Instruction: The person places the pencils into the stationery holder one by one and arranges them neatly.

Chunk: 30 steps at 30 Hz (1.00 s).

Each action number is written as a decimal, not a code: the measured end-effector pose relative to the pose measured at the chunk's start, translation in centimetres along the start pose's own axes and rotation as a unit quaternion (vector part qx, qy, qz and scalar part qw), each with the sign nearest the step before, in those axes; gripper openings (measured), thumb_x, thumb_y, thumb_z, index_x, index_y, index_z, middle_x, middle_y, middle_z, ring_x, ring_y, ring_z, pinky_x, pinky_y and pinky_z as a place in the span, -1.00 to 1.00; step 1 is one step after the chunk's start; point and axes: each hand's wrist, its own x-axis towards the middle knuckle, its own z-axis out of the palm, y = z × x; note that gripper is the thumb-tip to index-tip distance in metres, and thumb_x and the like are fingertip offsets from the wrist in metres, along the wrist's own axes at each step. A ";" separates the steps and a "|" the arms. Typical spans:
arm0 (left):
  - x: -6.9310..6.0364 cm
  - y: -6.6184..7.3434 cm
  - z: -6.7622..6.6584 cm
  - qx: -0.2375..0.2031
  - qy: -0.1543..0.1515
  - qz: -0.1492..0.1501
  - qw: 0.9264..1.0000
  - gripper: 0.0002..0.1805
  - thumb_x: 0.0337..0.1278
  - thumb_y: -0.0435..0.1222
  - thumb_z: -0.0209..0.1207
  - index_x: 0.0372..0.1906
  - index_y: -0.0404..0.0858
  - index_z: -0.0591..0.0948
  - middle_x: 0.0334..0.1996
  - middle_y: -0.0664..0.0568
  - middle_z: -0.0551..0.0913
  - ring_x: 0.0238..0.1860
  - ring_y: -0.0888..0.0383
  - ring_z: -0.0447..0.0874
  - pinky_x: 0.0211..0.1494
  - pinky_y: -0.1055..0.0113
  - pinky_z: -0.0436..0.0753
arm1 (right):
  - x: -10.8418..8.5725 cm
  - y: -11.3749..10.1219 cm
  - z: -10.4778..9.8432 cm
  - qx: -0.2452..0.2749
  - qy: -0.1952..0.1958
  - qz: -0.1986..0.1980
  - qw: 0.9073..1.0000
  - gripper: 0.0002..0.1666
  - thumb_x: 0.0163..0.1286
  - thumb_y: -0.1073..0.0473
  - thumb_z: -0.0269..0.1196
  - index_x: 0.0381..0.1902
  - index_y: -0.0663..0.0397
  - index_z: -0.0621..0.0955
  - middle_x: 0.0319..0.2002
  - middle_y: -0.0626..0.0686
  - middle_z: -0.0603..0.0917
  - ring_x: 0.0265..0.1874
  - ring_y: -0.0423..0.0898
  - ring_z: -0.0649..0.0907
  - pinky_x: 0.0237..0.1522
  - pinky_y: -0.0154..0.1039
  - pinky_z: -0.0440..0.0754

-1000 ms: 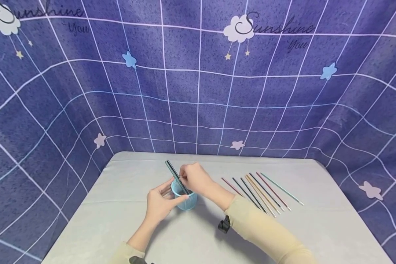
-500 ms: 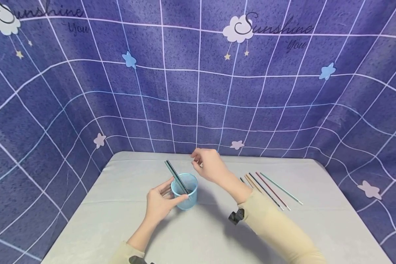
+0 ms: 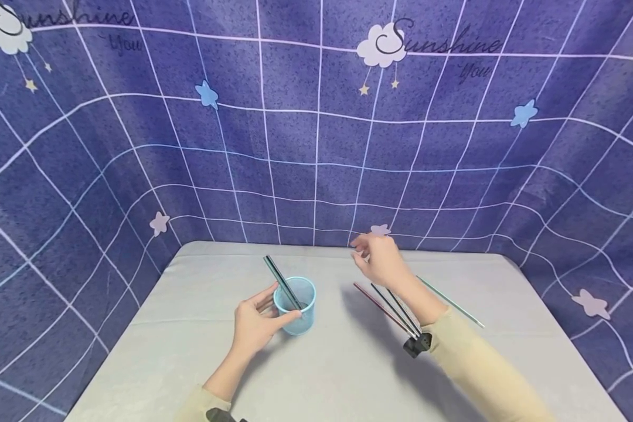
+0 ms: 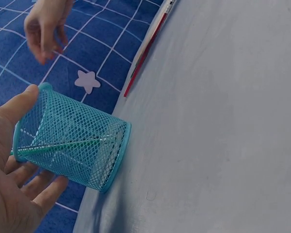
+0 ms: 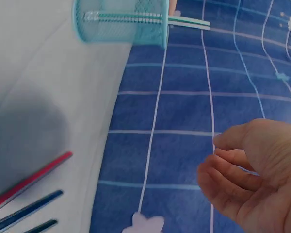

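My left hand (image 3: 255, 328) holds a light blue mesh pencil cup (image 3: 298, 323) at its rim, thumb on one side and fingers on the other. Inside the cup, dark and green pencils (image 3: 275, 272) lean toward the left. In the left wrist view the cup (image 4: 77, 138) stands on the table with its base touching the cloth. My right hand (image 3: 381, 262) hovers above the table near the loose pencils, its fingers loosely bent around nothing. Below it lie a red pencil (image 3: 377, 304) and dark ones, partly covered by the right forearm.
A green pencil (image 3: 450, 301) lies right of the forearm. The white cloth-covered table (image 3: 337, 375) ends at a purple-blue grid curtain (image 3: 295, 146) behind. Other pencils may be hidden under the right arm.
My right hand has left the cup and moved right, toward the loose pencils. The left hand and the cup stay in place.
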 end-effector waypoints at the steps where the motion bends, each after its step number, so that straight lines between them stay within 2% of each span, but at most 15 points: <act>1: 0.0 0.0 0.0 0.000 0.001 0.000 1.000 -0.08 -0.32 -0.17 0.76 0.31 -0.29 0.66 0.19 -0.25 0.76 0.19 -0.20 0.80 0.12 0.24 0.85 | -0.3 0.5 -0.1 0.001 -0.001 0.004 1.000 -0.80 0.34 0.32 0.41 -0.10 0.29 0.75 -0.27 0.18 0.85 -0.38 0.01 0.83 -0.29 -0.11 0.87; 5: -0.1 0.0 0.2 0.000 -0.002 0.001 1.000 -0.07 -0.31 -0.16 0.76 0.33 -0.30 0.65 0.20 -0.26 0.75 0.19 -0.21 0.80 0.13 0.22 0.85 | -1.6 2.4 -0.4 -0.002 -0.010 0.024 1.000 -0.85 0.31 0.34 0.41 -0.17 0.26 0.76 -0.34 0.14 0.85 -0.46 -0.05 0.80 -0.36 -0.16 0.85; 9: -0.2 -0.1 0.0 0.002 -0.003 -0.003 1.000 -0.07 -0.32 -0.18 0.77 0.33 -0.30 0.65 0.21 -0.25 0.75 0.20 -0.23 0.79 0.13 0.21 0.85 | -3.2 3.6 -0.2 0.004 -0.043 0.038 0.998 -0.88 0.31 0.35 0.40 -0.21 0.27 0.77 -0.40 0.12 0.83 -0.50 -0.10 0.77 -0.41 -0.23 0.82; 15: -0.1 0.1 -0.2 0.017 -0.007 0.006 1.000 -0.06 -0.31 -0.16 0.77 0.33 -0.30 0.65 0.20 -0.24 0.76 0.20 -0.22 0.79 0.12 0.21 0.86 | -5.0 4.9 0.7 -0.002 -0.070 0.063 0.996 -0.88 0.32 0.34 0.40 -0.20 0.28 0.77 -0.38 0.11 0.84 -0.47 -0.11 0.77 -0.40 -0.25 0.81; 20: 0.1 0.3 0.0 0.039 0.008 0.011 0.999 -0.07 -0.32 -0.11 0.77 0.30 -0.28 0.67 0.16 -0.21 0.79 0.17 -0.19 0.82 0.11 0.18 0.87 | -6.2 5.2 2.1 -0.025 -0.102 0.047 0.993 -0.92 0.30 0.34 0.40 -0.25 0.23 0.77 -0.43 0.04 0.83 -0.48 -0.14 0.76 -0.42 -0.29 0.77; 22: 0.1 0.3 0.1 0.044 0.018 0.010 0.999 -0.08 -0.34 -0.10 0.77 0.29 -0.28 0.68 0.14 -0.20 0.80 0.14 -0.18 0.83 0.10 0.19 0.87 | -6.6 5.1 2.8 -0.027 -0.122 0.040 0.991 -0.93 0.30 0.34 0.41 -0.26 0.23 0.77 -0.43 0.03 0.83 -0.45 -0.13 0.77 -0.38 -0.28 0.79; 25: 0.1 0.2 0.2 0.045 0.024 0.006 0.999 -0.07 -0.36 -0.09 0.78 0.28 -0.29 0.69 0.13 -0.21 0.81 0.13 -0.17 0.84 0.10 0.20 0.87 | -7.2 4.8 3.7 -0.033 -0.140 0.050 0.988 -0.95 0.29 0.33 0.44 -0.29 0.21 0.77 -0.42 0.02 0.83 -0.40 -0.10 0.79 -0.28 -0.21 0.83; 30: 0.1 0.3 0.3 0.044 0.020 0.002 0.999 -0.08 -0.37 -0.11 0.78 0.27 -0.30 0.69 0.12 -0.21 0.81 0.12 -0.16 0.85 0.11 0.20 0.87 | -8.2 4.9 4.9 -0.056 -0.147 0.046 0.986 -0.95 0.25 0.34 0.48 -0.33 0.18 0.78 -0.44 0.03 0.83 -0.40 -0.06 0.80 -0.04 -0.01 0.86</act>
